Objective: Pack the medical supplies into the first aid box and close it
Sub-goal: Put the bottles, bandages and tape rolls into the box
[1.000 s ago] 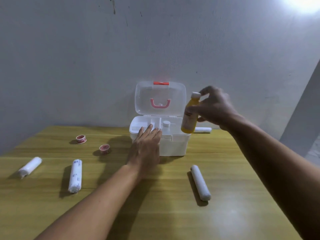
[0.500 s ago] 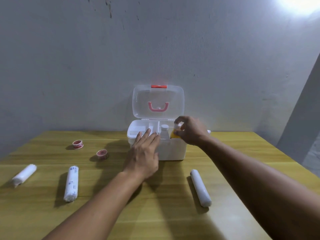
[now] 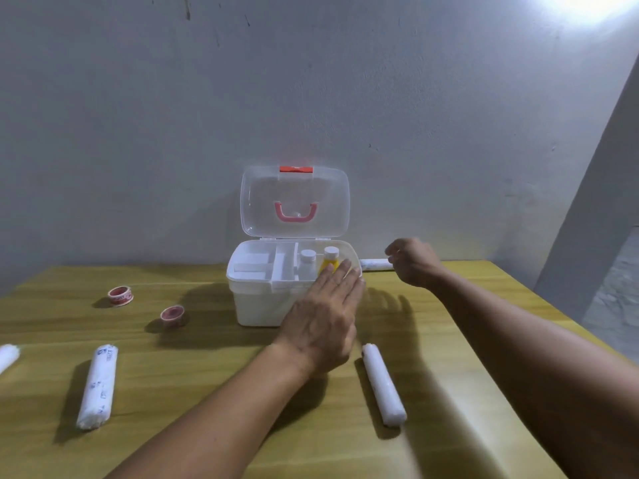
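Observation:
The white first aid box point(image 3: 242, 271) stands open at the table's back, its clear lid point(image 3: 262, 202) upright. In its right compartment a yellow bottle point(image 3: 330, 259) stands next to a white bottle point(image 3: 307, 259). My left hand point(image 3: 325, 316) lies flat on the box's front right rim, holding nothing. My right hand point(image 3: 415, 262) is right of the box with its fingers loosely curled at the end of a white bandage roll point(image 3: 375, 264) that lies on the table. Other rolls lie at the front right point(image 3: 383, 385), the left point(image 3: 98, 385) and the far left edge point(image 3: 7, 356).
Two red tape rolls point(image 3: 120, 295) point(image 3: 172, 314) sit left of the box on the wooden table point(image 3: 207, 375). A grey wall runs close behind the box. The table's right edge slants off beside my right forearm.
My right hand lowered the yellow bottle into the box, let it go and moved right to the bandage roll behind the box. My left hand slid right along the box's front.

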